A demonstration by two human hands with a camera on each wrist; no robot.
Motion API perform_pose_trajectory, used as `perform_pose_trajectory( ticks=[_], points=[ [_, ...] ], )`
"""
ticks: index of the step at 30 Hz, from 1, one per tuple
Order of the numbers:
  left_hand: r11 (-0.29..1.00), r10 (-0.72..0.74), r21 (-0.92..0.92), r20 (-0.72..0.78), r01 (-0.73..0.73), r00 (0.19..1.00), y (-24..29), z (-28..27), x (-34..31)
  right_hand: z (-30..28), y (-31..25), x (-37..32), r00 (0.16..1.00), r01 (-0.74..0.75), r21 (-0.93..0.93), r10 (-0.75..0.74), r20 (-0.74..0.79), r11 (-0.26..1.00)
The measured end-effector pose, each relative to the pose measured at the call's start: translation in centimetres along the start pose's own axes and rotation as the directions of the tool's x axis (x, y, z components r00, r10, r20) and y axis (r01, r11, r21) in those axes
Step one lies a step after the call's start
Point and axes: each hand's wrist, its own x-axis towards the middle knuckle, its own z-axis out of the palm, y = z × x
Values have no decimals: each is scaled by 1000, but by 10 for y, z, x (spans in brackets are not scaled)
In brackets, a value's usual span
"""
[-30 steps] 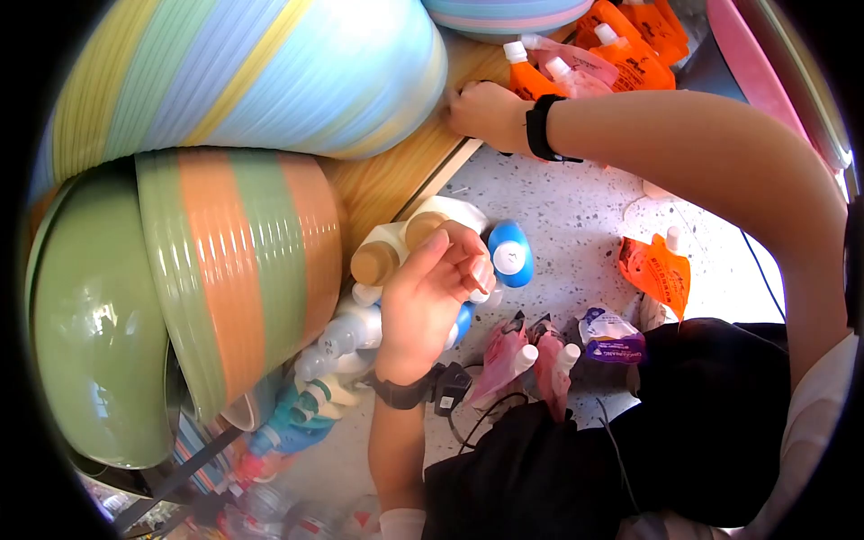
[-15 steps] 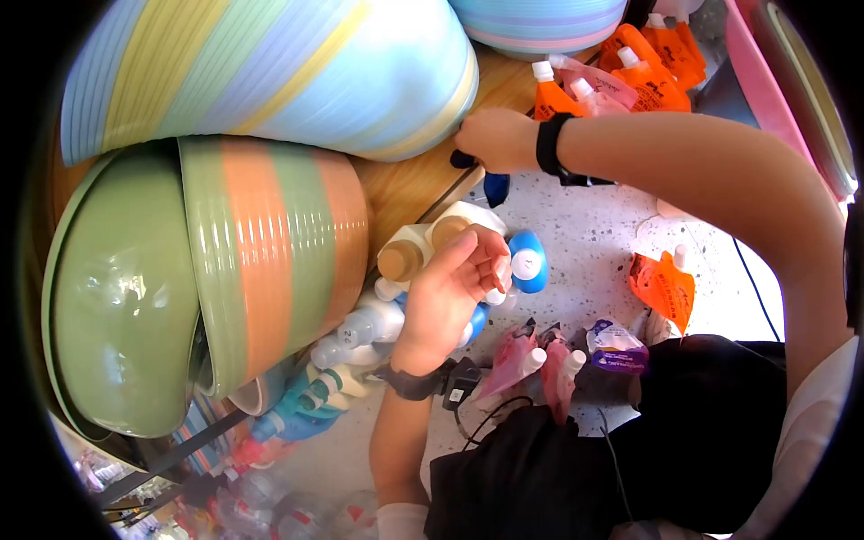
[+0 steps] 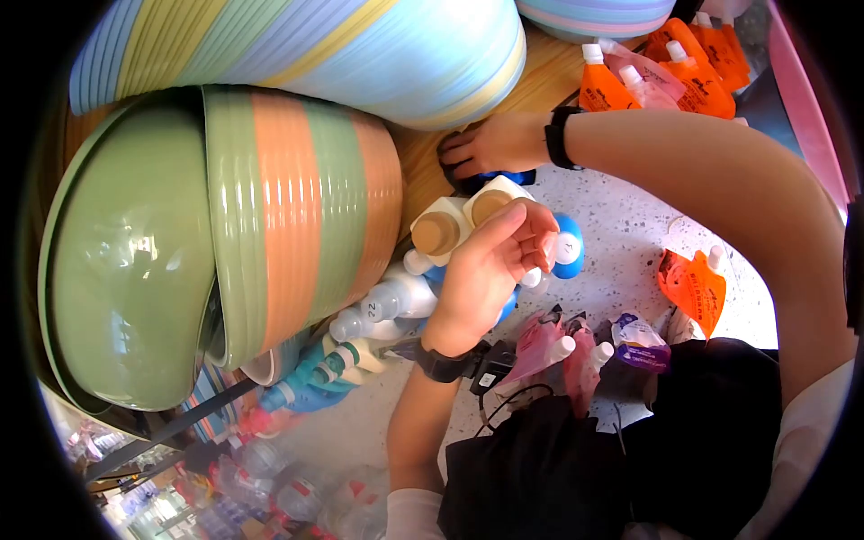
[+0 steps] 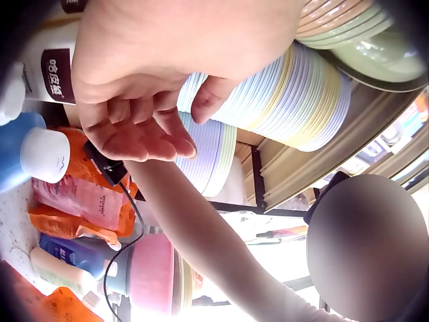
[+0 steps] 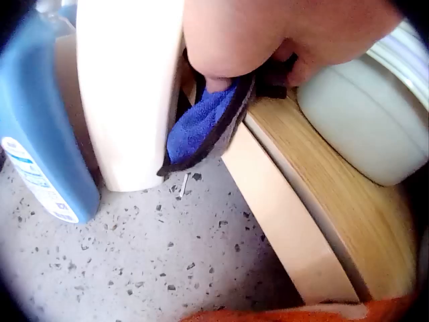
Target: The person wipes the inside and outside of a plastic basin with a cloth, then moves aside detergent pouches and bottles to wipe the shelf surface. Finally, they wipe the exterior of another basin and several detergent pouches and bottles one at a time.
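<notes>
My right hand (image 3: 511, 142) grips a blue cloth (image 5: 204, 127) with dark edging, which lies over the front edge of the wooden shelf (image 5: 322, 161). In the right wrist view the thumb presses on the blue side, and part of the cloth hangs below the edge beside a white bottle (image 5: 131, 100). My left hand (image 3: 486, 279) holds nothing. Palm turned up and fingers loosely bent, it hovers over bottles with tan caps (image 3: 436, 234) and beside a blue bottle with a white cap (image 3: 569, 247).
Green and orange striped bowls (image 3: 297, 216) and a pastel striped stack (image 3: 432, 63) sit on the shelf. Orange spouted pouches (image 3: 610, 92) stand past my right wrist. Pink pouches (image 3: 540, 346) and another orange pouch (image 3: 693, 286) are on the speckled floor near my legs.
My right hand has gone from a bent grip at the shelf edge to spread fingers over the cloth, which now shows more. The head view has shifted; my left hand keeps its pose.
</notes>
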Motion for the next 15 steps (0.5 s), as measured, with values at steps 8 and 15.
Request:
perform_pose_trajectory(
  ticks=[8,15],
  points=[
    [1000,-6,-19,-9,6,1000,1,-1,-1,2,14,-32,989,58,-179,-33,141,982],
    [1000,-1,-9,-12,1,1000,1,5,1,19,18,17,992,-5,-201,30,125,980]
  ],
)
